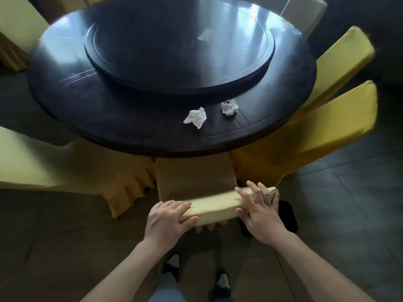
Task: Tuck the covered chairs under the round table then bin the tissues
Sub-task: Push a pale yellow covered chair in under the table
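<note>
Gripping the top of the chair (196,182) back, the left hand (169,221) wraps its fingers over the near edge, thumb on the front, while the right hand (260,212) lies with fingers spread across the right end. Its seat reaches partly under the table (109,118). Two crumpled tissues (196,117) sit apart on the tabletop's near side.
</note>
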